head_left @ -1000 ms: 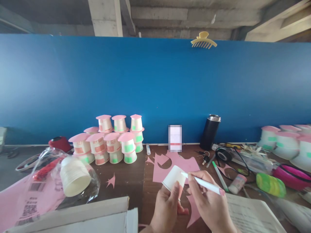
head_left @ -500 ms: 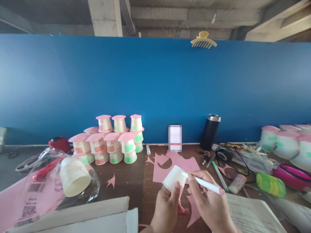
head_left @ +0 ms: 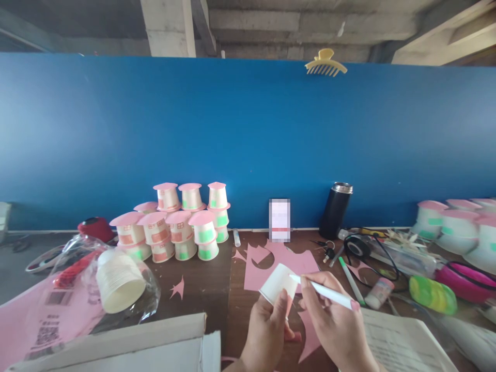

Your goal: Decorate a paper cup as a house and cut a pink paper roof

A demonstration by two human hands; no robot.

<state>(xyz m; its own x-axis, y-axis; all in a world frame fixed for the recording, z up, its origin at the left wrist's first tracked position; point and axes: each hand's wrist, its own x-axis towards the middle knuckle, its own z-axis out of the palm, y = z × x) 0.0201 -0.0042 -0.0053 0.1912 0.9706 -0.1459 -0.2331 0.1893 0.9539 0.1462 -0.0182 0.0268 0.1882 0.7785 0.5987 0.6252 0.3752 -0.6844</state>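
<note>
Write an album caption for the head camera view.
Left hand holds a white cup; right hand holds a white pen at its side.

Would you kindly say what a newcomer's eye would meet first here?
Probably the broad blue partition across the view, a yellow claw clip at its top edge. Below centre, the right hand holds a white marker to a paper cup in the left hand; pink-roofed cup towers cluster to the left.

- Soft, diffuse light, moderately bright.
- The concrete ceiling is dimmer, darkest at upper left.
- The blue partition pales hazily toward both sides.
- Glints show on the clear plastic bag.
- Wide-angle stretching softens the far-right cups.
- Pixelation masks a pale upright rectangle.
</note>
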